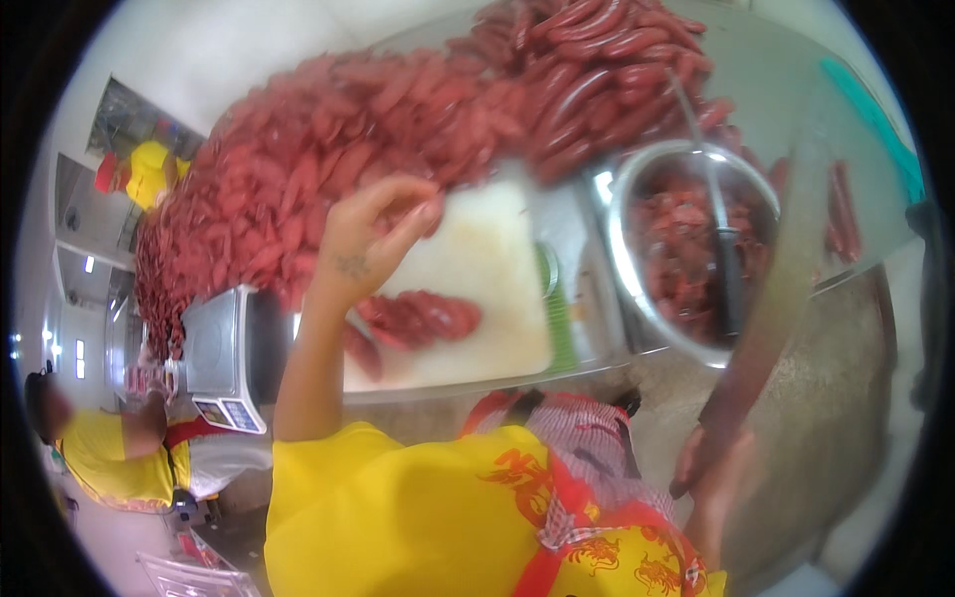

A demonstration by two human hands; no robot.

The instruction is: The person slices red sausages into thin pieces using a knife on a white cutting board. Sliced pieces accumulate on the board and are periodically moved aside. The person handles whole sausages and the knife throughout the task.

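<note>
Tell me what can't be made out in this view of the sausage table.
- Left hand: fingertips curl into the sausage pile; its grip is unclear.
- Right hand: motion-blurred; the knife smears, edge unreadable.
- Metal bowl: contents are a red blur.
- Scale: display too small.
- Cutting board: near corner hidden by the left forearm.

Weighing scale (224, 353), metal bowl (622, 254) with ladle (726, 269), co-worker in yellow (99, 453)

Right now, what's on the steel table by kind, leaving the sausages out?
White cutting board: 1
Steel bowl: 1
Ladle in the bowl: 1
Digital scale: 1
Total: 4

The left hand reaches into the sausage pile; the right hand holds a big knife.
</note>
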